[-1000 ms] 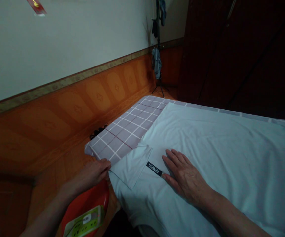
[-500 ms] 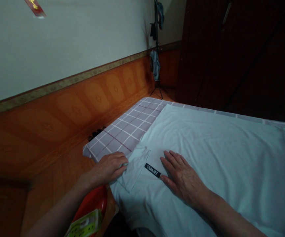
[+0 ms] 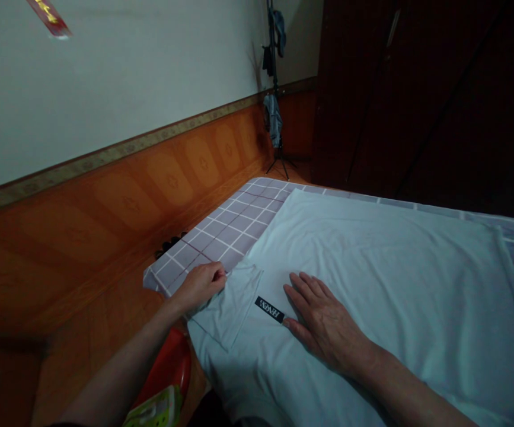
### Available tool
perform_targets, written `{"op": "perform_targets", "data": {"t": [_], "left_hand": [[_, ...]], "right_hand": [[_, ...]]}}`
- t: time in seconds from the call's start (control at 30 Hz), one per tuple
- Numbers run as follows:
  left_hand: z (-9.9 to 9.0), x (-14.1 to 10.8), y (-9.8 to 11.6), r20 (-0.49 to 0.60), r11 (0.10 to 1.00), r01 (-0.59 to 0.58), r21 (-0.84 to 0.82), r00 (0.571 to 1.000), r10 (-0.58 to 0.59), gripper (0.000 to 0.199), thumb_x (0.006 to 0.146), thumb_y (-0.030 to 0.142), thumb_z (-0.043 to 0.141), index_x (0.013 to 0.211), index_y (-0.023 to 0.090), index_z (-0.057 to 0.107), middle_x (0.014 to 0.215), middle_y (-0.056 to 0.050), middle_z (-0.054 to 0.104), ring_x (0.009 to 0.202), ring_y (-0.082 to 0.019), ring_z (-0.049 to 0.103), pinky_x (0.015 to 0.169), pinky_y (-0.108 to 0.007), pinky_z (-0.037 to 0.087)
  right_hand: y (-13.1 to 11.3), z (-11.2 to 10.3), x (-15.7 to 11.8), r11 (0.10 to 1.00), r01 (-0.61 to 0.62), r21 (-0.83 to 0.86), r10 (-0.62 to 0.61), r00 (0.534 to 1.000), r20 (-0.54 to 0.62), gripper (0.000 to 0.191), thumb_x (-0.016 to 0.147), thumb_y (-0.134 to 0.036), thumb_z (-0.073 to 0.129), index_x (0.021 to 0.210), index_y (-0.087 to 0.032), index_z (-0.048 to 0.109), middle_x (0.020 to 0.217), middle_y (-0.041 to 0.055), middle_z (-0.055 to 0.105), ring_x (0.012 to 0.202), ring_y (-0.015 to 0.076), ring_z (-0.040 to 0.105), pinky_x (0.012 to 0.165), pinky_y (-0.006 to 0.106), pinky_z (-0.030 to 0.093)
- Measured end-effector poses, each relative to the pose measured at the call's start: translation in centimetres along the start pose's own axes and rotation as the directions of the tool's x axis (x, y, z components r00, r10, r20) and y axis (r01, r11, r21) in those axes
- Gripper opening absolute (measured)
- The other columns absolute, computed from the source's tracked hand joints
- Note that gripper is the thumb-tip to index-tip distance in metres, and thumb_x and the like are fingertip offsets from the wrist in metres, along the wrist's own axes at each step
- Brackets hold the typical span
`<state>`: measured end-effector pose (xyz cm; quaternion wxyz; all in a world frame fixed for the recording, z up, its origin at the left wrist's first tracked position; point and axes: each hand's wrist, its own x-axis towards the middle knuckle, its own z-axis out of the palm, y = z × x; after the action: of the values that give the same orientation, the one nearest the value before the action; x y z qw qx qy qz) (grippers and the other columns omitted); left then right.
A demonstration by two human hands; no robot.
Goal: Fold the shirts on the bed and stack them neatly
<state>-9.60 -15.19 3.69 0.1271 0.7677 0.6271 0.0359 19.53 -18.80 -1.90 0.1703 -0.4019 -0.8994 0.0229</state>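
Observation:
A pale T-shirt (image 3: 372, 267) lies spread out, with a few wrinkles across it. It carries a small black label with white letters (image 3: 270, 309). My left hand (image 3: 203, 286) is closed at the outer edge of the short sleeve (image 3: 232, 305), and its curled fingertips are partly hidden. Flat on the fabric beside the label rests my right hand (image 3: 328, 320), fingers stretched out and thumb touching the label's end. The shirt's near part hangs over the front edge.
Under the shirt is a bed or table with a checked grey cover (image 3: 221, 228). A red stool or basin (image 3: 172, 362) with a yellow-green item (image 3: 156, 409) stands below left. Behind are a coat stand (image 3: 274, 77), a dark wardrobe (image 3: 417, 107) and an orange-panelled wall (image 3: 127, 196).
My left hand has shifted slightly up along the sleeve edge and its fingers are curled tighter. The right hand stays flat by the label. The view has turned slightly right.

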Motion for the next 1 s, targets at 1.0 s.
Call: {"op": "perform_targets", "data": {"t": [1.0], "left_hand": [[4.8,2.4,2.2,-0.342,0.91,-0.411,0.049,0.849,0.402,0.026,0.091,0.025,0.052,0.114,0.018,0.061,0.114,-0.008,0.063,0.107,-0.022,0.054,0.095,-0.041,0.043]], "right_hand": [[-0.1,-0.1,0.0,1.0,-0.001,0.015,0.001,1.0,-0.008,0.049,0.089,-0.034,0.053,0.131,-0.008,0.052,0.14,0.0214,0.043,0.13,0.0357,0.037,0.105,0.054,0.034]]}}
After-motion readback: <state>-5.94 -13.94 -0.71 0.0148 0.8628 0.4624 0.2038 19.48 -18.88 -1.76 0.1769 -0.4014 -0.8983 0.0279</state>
